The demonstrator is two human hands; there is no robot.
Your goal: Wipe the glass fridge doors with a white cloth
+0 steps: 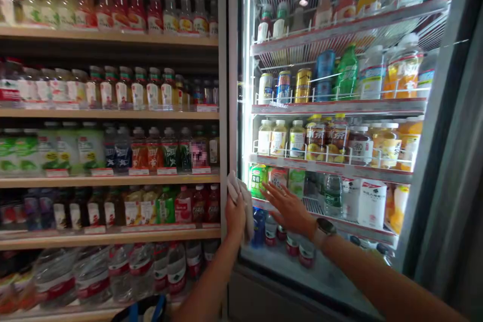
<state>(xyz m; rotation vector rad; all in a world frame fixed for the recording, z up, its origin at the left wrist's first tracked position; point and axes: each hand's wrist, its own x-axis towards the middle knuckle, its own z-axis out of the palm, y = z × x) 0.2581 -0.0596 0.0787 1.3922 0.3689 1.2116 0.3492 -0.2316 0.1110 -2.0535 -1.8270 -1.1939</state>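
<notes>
My left hand (236,216) is shut on a folded pale cloth (239,200), pressing it against the glass door of a lit drinks refrigerator (320,276) close to the door's metal frame (223,110). My right hand (289,209) lies flat on the glass with its fingers spread, holding nothing. It is a short way to the right of the cloth. A wristwatch (324,230) sits on my right wrist. Behind the glass, near my right hand, stand green-labelled drink packages (258,180).
Wooden shelves of bottled drinks (109,37) fill the left side, with large water bottles (121,271) at the bottom. Behind the glass, white wire racks (339,108) hold bottles and cans. A dark door edge (430,131) runs down the right. A blue-strapped bag (143,309) shows at the bottom.
</notes>
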